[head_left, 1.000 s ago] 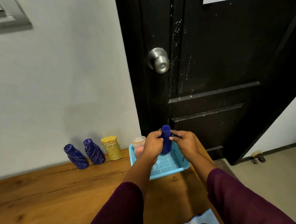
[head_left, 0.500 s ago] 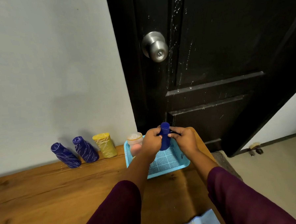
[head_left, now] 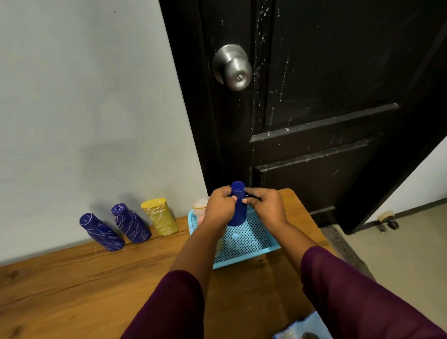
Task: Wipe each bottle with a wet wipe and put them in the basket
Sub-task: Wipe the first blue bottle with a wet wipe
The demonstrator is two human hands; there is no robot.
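Bottle is gripped by curled left hand and right hand fingers at basket; pink bottle could be toppled if released tilted.

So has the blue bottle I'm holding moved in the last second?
No. Against the blue basket, the held blue bottle stays upright at its far half, gripped by the left hand and right hand; only the camera shifted.

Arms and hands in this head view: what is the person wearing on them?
Both arms are in plain dark maroon sleeves. The left sleeve and the right sleeve end well short of the wrists, leaving the forearms bare. The left hand and the right hand are bare too, with no gloves. No watch, bracelet or ring shows.
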